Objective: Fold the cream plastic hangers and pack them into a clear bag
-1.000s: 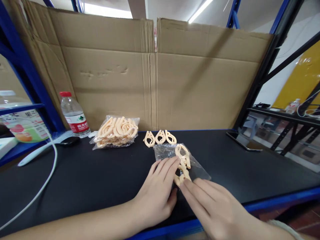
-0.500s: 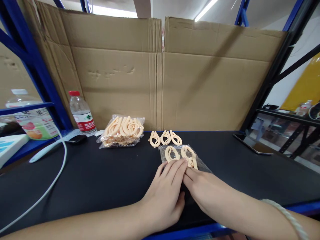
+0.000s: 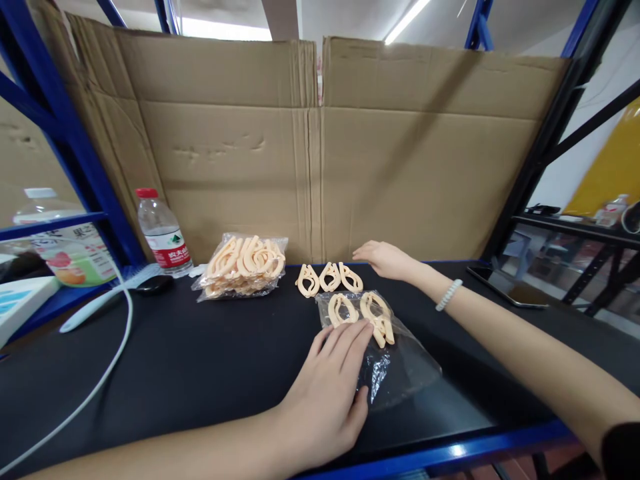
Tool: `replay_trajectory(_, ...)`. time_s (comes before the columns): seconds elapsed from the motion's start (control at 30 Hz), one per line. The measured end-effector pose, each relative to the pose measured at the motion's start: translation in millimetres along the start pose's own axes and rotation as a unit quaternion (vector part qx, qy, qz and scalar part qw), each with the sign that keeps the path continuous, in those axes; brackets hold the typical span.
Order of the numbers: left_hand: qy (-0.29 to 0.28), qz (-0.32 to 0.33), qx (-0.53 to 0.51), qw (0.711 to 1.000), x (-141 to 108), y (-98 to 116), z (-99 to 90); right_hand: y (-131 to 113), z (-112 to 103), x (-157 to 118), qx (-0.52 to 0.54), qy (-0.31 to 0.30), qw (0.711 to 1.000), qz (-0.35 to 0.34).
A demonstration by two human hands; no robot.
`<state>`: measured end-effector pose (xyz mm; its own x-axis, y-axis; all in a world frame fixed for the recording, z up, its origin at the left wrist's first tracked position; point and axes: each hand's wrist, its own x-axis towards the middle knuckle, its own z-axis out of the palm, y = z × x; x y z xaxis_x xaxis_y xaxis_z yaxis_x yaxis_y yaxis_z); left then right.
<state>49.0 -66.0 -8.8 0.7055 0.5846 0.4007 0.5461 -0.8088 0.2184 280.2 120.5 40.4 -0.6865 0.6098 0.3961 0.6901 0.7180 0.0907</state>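
My left hand [image 3: 327, 383] lies with fingers stretched out over a clear plastic bag [image 3: 410, 373], touching it near its middle. Cream folding hangers [image 3: 343, 310] show inside the bag's far end, just beyond my fingertips, partly covered by them. My right hand [image 3: 383, 259] is raised off the bag near the cardboard, fingers extended with nothing visible in them. Closest to it are three loose folded hangers, the rightmost hanger [image 3: 351, 277], the middle one [image 3: 330, 277] and the left one [image 3: 307, 281], in a row behind the bag.
A filled bag of similar hangers [image 3: 243, 263] sits at the back left, beside a red-capped water bottle [image 3: 165, 233]. A white cable [image 3: 117, 353] curves across the left. At the right lies a dark tablet-like object [image 3: 505, 287]. Cardboard [image 3: 425, 153] walls the back.
My right hand has left my left hand and the bag, moving forward to beyond the row of loose hangers. More of the bag now shows. My left hand stays in place.
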Motion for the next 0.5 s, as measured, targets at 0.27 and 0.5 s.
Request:
replay_trajectory(0.27, -0.012, 0.003, -0.019, 1.0, 0.4, -1.5, -2.4, 11.6, 41.2, -1.5, -0.001, -0.065, 0.998, -0.007)
replay_trajectory(0.5, -0.011, -0.01, -0.014, 1.0, 1.8, -2.2, 0.3, 36.8, 24.7, -34.0, 0.032, -0.097, 0.993, 0.065)
